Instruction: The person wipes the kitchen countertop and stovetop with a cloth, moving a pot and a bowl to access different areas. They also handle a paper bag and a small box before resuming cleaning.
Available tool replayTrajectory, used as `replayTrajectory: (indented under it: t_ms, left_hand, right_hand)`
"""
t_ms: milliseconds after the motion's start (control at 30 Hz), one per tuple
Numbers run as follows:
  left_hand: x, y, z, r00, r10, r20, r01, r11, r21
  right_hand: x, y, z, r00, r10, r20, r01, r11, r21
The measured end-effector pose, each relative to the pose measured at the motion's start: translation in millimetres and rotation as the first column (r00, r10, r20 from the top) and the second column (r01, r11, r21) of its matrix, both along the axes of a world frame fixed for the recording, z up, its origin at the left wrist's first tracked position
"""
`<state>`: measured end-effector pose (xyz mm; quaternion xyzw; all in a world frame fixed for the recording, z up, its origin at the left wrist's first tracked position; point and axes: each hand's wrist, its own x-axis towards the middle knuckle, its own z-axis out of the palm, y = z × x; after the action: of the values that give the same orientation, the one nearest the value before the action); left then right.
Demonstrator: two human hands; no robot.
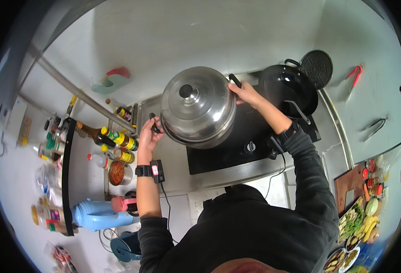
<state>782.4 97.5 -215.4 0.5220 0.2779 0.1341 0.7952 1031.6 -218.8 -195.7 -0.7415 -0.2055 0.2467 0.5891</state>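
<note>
A large stainless steel pot, topped by a domed steel lid (pixel 203 99) with a black knob, is between my hands over the left part of a black gas hob (pixel 221 157). My left hand (pixel 150 134) grips the pot's left black handle (pixel 155 123). At the other side, my right hand (pixel 246 94) holds the right black handle (pixel 235 81). The pot's base is hidden, so I cannot tell whether it rests on the burner. Right of it, a black wok (pixel 285 88) sits on the hob with a metal utensil handle (pixel 297 112) across it.
Sauce bottles (pixel 120 138) and a steel bowl of red food (pixel 116 173) stand at the left, near a blue thermos jug (pixel 101 215). A black round lid (pixel 316 69) leans behind the wok. Tongs (pixel 354 78) hang at the right, above a cutting board (pixel 349 187) and vegetables.
</note>
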Motion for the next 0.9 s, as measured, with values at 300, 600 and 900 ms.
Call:
replayTrajectory:
  t_ms: [300,600,900]
  left_hand:
    - [56,45,-34,0.990,-0.082,-0.111,0.076,0.995,-0.060]
    - [21,-36,24,0.970,0.243,0.017,-0.238,0.929,0.284]
    - [-178,-297,71,0.347,-0.323,0.881,0.937,0.148,-0.315]
  right_hand:
    - [36,21,-38,0.991,-0.054,-0.124,0.059,0.997,0.040]
    - [-37,-35,-8,0.909,-0.233,-0.346,0.341,0.892,0.295]
    - [-389,-197,49,0.827,0.517,-0.222,0.141,0.193,0.971]
